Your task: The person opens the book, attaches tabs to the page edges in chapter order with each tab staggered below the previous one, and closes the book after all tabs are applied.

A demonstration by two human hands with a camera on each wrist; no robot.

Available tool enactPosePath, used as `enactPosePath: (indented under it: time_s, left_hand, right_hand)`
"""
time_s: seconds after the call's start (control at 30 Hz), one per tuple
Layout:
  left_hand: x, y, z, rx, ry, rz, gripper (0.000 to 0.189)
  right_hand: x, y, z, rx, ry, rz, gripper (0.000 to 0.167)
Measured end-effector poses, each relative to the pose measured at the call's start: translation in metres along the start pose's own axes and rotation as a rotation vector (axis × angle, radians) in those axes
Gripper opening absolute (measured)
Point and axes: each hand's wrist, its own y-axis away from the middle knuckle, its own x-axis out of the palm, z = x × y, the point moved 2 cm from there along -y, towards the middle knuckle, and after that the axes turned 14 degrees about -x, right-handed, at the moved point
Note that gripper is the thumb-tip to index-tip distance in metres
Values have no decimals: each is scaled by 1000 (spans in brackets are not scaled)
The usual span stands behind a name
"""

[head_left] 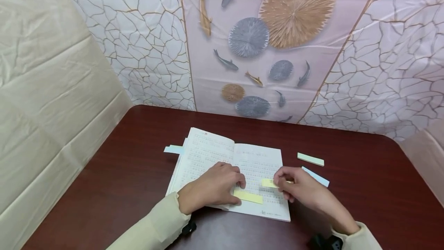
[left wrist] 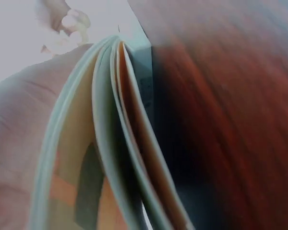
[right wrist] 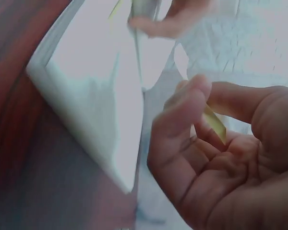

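An open book (head_left: 256, 161) with printed pages lies on the table. My left hand (head_left: 218, 184) rests on its lower middle, the thumb at the left end of a yellow sticky-note pad (head_left: 251, 197) on the right page. Just above that page, my right hand (head_left: 301, 186) pinches a yellow sticky note (head_left: 268, 183) between thumb and fingers. In the right wrist view the note (right wrist: 215, 125) shows partly, the fingers hiding the rest. The left wrist view looks along the book's fanned page edges (left wrist: 105, 96), the left hand beside them.
Right of the book lie a pale green sticky-note pad (head_left: 310, 159) and a light blue one (head_left: 315, 176). Light blue tabs (head_left: 173, 149) stick out from the book's left edge. The dark red-brown table (head_left: 114, 173) meets a patterned cloth (head_left: 249, 68) at the back.
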Motion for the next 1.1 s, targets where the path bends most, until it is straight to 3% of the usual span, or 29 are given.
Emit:
enactPosePath:
  time_s: [0.23,0.37,0.5,0.83,1.1]
  left_hand:
    - [1,3,1,-36,33,20,37]
    - [3,5,8,-63,111,57,37]
    - [4,7,12,-81,192,84,37]
    - [1,4,8,-68,197,89,35]
    - [3,-4,1,-38,207,95,36]
  right_hand:
    - [-22,10,-33,59,32,-7,11]
    - [-26,9,-43,60,46,6,13]
    - [-28,5,-46,75,55,18,14]
    - [-31,5,-40,54,156,18,12]
    - [-31,10,-40,174,277,-15,18]
